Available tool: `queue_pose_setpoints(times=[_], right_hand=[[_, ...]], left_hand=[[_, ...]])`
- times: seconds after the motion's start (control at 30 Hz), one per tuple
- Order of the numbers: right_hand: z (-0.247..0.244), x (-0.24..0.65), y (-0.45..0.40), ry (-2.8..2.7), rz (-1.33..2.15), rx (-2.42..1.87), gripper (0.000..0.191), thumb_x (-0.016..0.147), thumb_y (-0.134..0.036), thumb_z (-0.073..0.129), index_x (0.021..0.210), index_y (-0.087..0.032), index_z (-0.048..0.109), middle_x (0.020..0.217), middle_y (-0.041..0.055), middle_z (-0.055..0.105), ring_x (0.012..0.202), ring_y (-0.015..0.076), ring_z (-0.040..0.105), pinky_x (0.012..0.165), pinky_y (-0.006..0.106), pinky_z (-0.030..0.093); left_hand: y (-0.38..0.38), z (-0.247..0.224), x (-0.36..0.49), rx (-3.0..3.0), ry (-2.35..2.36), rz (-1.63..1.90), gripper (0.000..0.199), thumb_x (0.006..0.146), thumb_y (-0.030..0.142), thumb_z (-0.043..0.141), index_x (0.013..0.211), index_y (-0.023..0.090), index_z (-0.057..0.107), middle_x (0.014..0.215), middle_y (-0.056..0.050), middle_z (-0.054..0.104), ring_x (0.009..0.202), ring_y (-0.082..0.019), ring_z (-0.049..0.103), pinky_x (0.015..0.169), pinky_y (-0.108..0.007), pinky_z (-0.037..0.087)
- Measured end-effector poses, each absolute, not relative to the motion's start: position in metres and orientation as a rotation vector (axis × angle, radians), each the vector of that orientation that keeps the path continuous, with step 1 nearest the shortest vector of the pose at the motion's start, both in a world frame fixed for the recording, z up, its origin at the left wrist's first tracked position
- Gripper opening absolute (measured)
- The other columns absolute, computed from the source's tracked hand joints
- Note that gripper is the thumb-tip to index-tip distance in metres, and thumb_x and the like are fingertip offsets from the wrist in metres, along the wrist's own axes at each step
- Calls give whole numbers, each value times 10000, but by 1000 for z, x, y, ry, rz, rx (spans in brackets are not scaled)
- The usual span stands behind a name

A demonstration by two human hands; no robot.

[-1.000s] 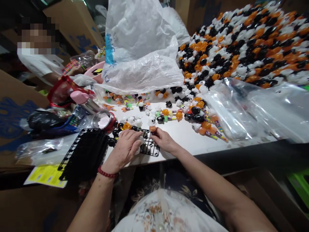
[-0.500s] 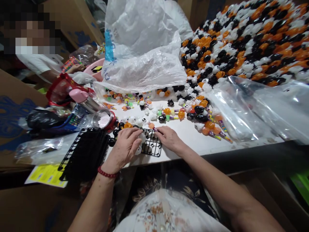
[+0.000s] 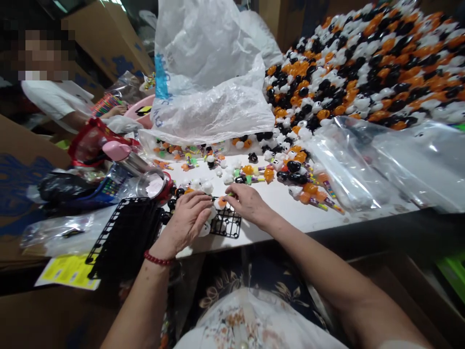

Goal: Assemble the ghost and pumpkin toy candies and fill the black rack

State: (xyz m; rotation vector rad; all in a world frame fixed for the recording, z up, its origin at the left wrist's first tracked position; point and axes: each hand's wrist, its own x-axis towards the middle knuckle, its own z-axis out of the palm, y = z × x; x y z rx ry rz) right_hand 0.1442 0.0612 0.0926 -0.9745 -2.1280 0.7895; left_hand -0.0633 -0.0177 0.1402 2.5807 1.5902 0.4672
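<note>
My left hand (image 3: 189, 219), with a red bead bracelet at the wrist, lies over the left part of a small black grid tray (image 3: 232, 227). Its fingers are stretched out together, thumb apart, touching white pieces in the tray. A white round piece (image 3: 205, 229) shows below the thumb. My right hand (image 3: 250, 203) pinches a small orange-topped stick (image 3: 221, 202) above the tray's far edge. The stick's yellow-green end shows by the fingertips, and its orange top points toward my left hand. White pieces show through the grid's openings.
Black grid trays (image 3: 123, 237) are stacked at left, near a tin can (image 3: 154, 183) and a pink-lidded bottle (image 3: 127, 157). Topped sticks (image 3: 312, 186) lie at right. A large heap of orange, black and white toppers (image 3: 366, 68) rises behind clear bags (image 3: 348, 165). Another person (image 3: 58, 97) is at far left.
The orange-topped stick has turned in my right hand: its orange top now points left and nearer the tray. My left hand stays over the tray. The view has shifted slightly.
</note>
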Motion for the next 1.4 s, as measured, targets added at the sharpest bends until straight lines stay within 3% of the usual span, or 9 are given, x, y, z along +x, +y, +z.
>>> queue_pose_setpoints(times=[0.33, 0.53, 0.67, 0.8, 0.93, 1.03, 1.17, 1.3, 1.4], right_hand=[[108, 96, 65, -2304, 840, -928, 311, 1033, -274, 354, 976, -142, 630, 925, 76, 643, 902, 169, 556, 859, 289, 394], [88, 98, 62, -2096, 1079, -922, 299, 1034, -284, 339, 1061, -174, 616, 964, 42, 659, 892, 143, 587, 823, 252, 431], [73, 131, 86, -2142, 707, -1212, 211, 948, -157, 484, 1115, -149, 613, 1107, 113, 607, 1010, 202, 561, 886, 297, 431], [58, 168, 115, -2295, 260, -1628, 271, 898, -46, 426, 1070, -121, 621, 1135, 171, 551, 1009, 254, 536, 836, 330, 426], [49, 183, 120, -2403, 180, -1649, 274, 905, -49, 390, 1065, -116, 602, 1127, 175, 565, 994, 257, 538, 818, 335, 414], [48, 178, 108, -2338, 347, -1585, 255, 916, -79, 380, 1078, -115, 573, 1048, 159, 618, 945, 246, 567, 794, 330, 419], [49, 152, 88, -2027, 896, -1406, 212, 902, -188, 470, 1102, -156, 533, 883, 71, 672, 774, 195, 603, 719, 301, 449], [37, 116, 75, -1788, 1453, -1151, 141, 848, -307, 587, 906, -180, 591, 730, 9, 655, 642, 155, 602, 628, 269, 478], [27, 99, 70, -1710, 1598, -1070, 107, 826, -278, 605, 853, -175, 618, 738, 15, 669, 660, 154, 628, 631, 261, 494]], left_hand=[[-18, 138, -61, 2585, 1612, 499, 293, 985, 294, 412, 1199, 196, 586, 1469, -140, 423, 1384, -255, 365, 1135, -486, 324], [-12, 131, -62, 2585, 1629, 521, 300, 990, 285, 393, 1184, 204, 606, 1347, -100, 563, 1329, -253, 432, 1119, -499, 331], [-12, 134, -60, 2577, 1650, 507, 303, 998, 294, 383, 1166, 203, 618, 1263, -86, 621, 1279, -237, 478, 1090, -471, 356], [-12, 136, -58, 2552, 1657, 510, 304, 1003, 310, 382, 1168, 203, 614, 1274, -86, 612, 1278, -234, 478, 1085, -466, 355], [-12, 136, -57, 2534, 1670, 540, 304, 1005, 318, 379, 1158, 206, 617, 1271, -88, 610, 1274, -232, 483, 1085, -462, 355], [-11, 136, -57, 2527, 1671, 526, 310, 1009, 321, 369, 1147, 199, 619, 1267, -92, 609, 1267, -228, 489, 1082, -457, 356], [-8, 140, -55, 2503, 1683, 497, 326, 1012, 337, 357, 1126, 186, 622, 1244, -99, 618, 1246, -234, 506, 1067, -465, 365], [-4, 143, -53, 2492, 1681, 477, 344, 1020, 342, 326, 1128, 181, 610, 1207, -97, 635, 1218, -223, 526, 1056, -451, 373], [-1, 142, -54, 2494, 1684, 461, 357, 1027, 347, 305, 1128, 183, 606, 1210, -94, 633, 1204, -217, 531, 1049, -443, 377]])
